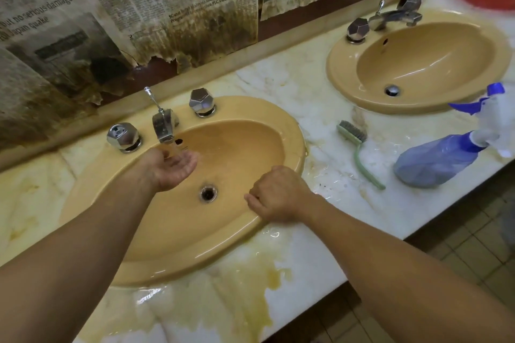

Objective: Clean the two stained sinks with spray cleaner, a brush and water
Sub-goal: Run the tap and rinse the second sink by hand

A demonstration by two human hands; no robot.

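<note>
Left hand: your left hand is palm up and loosely cupped, fingers relaxed, holding nothing. It sits directly under the faucet spout.
Water: a thin stream falls from the spout onto your left palm.
Right hand: your right hand has its fingers curled under, knuckles against the front right wall of the near sink. Nothing shows in its grip.
Near sink: tan basin, wet, with an open drain between your two hands.
Far sink: a second tan sink lies to the right and further back, well apart from both hands.
Brush: the green-handled scrub brush lies flat on the countertop between the two sinks, bristle head toward the wall.
Spray bottle: the blue spray bottle lies on its side, just right of the brush, nozzle pointing right.
Countertop: marbled white, wet, with yellow staining along the near sink's rim.
Wall: stained, torn newspaper covers the area behind the sinks.
</note>
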